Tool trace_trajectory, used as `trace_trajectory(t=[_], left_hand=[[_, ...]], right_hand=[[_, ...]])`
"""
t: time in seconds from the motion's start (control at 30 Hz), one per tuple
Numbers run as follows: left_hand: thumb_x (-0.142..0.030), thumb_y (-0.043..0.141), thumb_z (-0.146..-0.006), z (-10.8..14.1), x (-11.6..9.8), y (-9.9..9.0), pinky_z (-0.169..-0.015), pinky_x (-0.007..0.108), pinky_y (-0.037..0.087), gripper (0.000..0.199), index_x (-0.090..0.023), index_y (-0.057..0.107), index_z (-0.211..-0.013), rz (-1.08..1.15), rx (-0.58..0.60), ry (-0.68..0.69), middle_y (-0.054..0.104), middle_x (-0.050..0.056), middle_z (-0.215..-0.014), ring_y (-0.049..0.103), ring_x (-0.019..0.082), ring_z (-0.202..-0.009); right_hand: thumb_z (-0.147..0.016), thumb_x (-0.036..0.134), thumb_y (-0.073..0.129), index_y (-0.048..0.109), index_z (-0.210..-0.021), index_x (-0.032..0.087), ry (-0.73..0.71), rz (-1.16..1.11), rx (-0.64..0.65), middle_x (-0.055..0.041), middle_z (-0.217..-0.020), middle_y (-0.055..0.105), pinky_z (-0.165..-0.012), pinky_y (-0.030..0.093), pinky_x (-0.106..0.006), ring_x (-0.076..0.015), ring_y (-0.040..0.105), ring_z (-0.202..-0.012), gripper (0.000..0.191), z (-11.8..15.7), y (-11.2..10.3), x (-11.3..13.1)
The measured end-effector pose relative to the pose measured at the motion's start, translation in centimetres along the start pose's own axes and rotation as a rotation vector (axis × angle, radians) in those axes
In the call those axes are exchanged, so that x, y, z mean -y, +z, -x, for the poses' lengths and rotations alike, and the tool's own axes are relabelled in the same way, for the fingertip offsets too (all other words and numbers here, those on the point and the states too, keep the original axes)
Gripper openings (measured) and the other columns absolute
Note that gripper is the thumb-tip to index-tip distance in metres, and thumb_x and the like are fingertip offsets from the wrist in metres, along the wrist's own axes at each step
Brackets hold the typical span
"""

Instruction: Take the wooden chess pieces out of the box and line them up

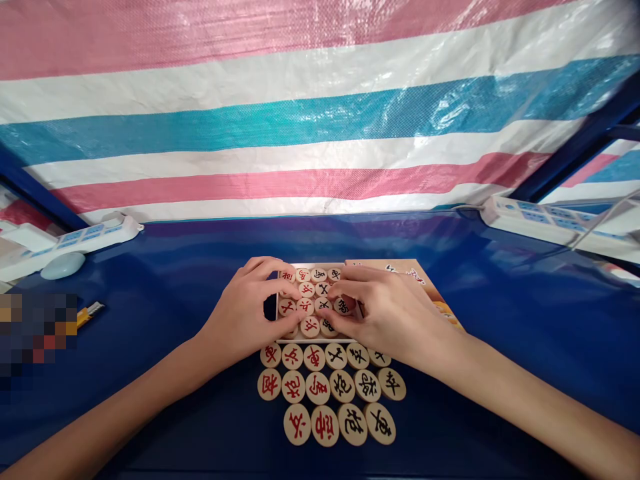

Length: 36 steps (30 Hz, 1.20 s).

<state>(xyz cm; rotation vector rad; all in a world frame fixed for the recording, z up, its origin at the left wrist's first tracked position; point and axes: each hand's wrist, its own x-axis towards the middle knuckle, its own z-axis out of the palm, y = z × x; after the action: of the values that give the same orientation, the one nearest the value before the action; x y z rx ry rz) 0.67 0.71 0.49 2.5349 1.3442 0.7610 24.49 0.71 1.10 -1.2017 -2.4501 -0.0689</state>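
A shallow white box (315, 341) on the blue table holds rows of round wooden Chinese chess pieces with red and black characters. My left hand (253, 300) curves over the box's left side, thumb and fingers apart, fingertips touching red pieces (287, 307). From the right, my right hand (383, 300) reaches over the box, its thumb and fingers spread around a black piece (343, 305). Both hands hide some pieces at the sides. In front of the box lie three rows of loose pieces, among them a red one (297, 425) and a black one (381, 423).
A printed cardboard lid (435, 293) lies beside the box, partly under my right hand. White power strips stand at the left (95, 235) and right (540, 220). Near the left one are a pale mouse (63, 265) and a yellow cutter (90, 313). Striped plastic sheeting (320, 127) hangs behind.
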Motion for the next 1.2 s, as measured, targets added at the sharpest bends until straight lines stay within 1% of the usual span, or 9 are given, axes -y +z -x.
trace_trajectory(t=[0.23,0.43,0.57,0.77,0.97,1.07,1.2], left_hand=[[-0.038,0.070,-0.085,-0.02,0.03,-0.03,-0.101,0.039,0.045,0.010,-0.030,0.072,-0.090,0.013,0.008,0.022,0.065,-0.003,-0.118,0.049,0.022,-0.123],[-0.036,0.071,-0.085,-0.27,0.09,-0.04,-0.098,0.037,0.046,0.008,-0.031,0.074,-0.089,0.062,0.002,0.046,0.067,-0.004,-0.114,0.053,0.020,-0.116],[-0.035,0.071,-0.085,-0.32,0.07,-0.06,-0.097,0.037,0.047,0.007,-0.030,0.075,-0.088,0.079,-0.007,0.060,0.068,-0.003,-0.114,0.054,0.020,-0.114],[-0.033,0.072,-0.084,-0.29,-0.07,0.05,-0.096,0.037,0.048,0.006,-0.028,0.075,-0.087,0.095,-0.028,0.049,0.068,-0.001,-0.112,0.055,0.020,-0.113],[-0.029,0.073,-0.083,-0.20,-0.18,-0.06,-0.097,0.040,0.048,0.004,-0.027,0.074,-0.087,0.102,-0.039,0.066,0.069,0.000,-0.111,0.057,0.022,-0.112],[-0.028,0.071,-0.084,-0.20,-0.20,-0.02,-0.097,0.040,0.048,0.006,-0.027,0.074,-0.090,0.106,-0.053,0.065,0.069,0.001,-0.111,0.057,0.022,-0.113],[-0.028,0.070,-0.086,-0.13,-0.29,0.00,-0.097,0.039,0.049,0.009,-0.027,0.073,-0.094,0.117,-0.056,0.063,0.069,0.000,-0.112,0.057,0.021,-0.113]], right_hand=[[-0.085,0.043,0.065,0.063,-0.071,0.021,0.053,0.010,0.016,0.0005,-0.074,0.061,-0.052,0.023,-0.030,-0.0149,0.051,-0.064,0.026,-0.24,0.13,0.30],[-0.084,0.041,0.066,0.058,-0.066,0.020,0.073,0.000,0.002,0.0012,-0.068,0.059,-0.051,0.021,-0.029,-0.0129,0.046,-0.058,0.028,-0.27,0.12,0.56],[-0.085,0.039,0.063,0.057,-0.066,0.020,0.070,-0.019,0.020,0.0012,-0.066,0.057,-0.052,0.022,-0.030,-0.0129,0.046,-0.058,0.028,-0.19,0.19,0.65],[-0.084,0.037,0.064,0.055,-0.065,0.019,0.056,-0.014,-0.021,0.0002,-0.066,0.057,-0.053,0.021,-0.030,-0.0125,0.046,-0.056,0.027,-0.10,0.38,0.69],[-0.084,0.034,0.064,0.060,-0.067,0.019,0.057,-0.037,-0.015,-0.0005,-0.066,0.058,-0.053,0.023,-0.030,-0.0125,0.047,-0.055,0.023,-0.16,0.20,0.79],[-0.083,0.035,0.066,0.056,-0.064,0.019,0.080,-0.065,-0.011,0.0005,-0.064,0.055,-0.053,0.024,-0.030,-0.0120,0.045,-0.056,0.026,-0.22,-0.01,0.74],[-0.084,0.036,0.065,0.052,-0.062,0.019,0.106,-0.126,0.033,0.0016,-0.062,0.051,-0.053,0.027,-0.029,-0.0111,0.042,-0.056,0.031,-0.33,-0.41,0.61]])
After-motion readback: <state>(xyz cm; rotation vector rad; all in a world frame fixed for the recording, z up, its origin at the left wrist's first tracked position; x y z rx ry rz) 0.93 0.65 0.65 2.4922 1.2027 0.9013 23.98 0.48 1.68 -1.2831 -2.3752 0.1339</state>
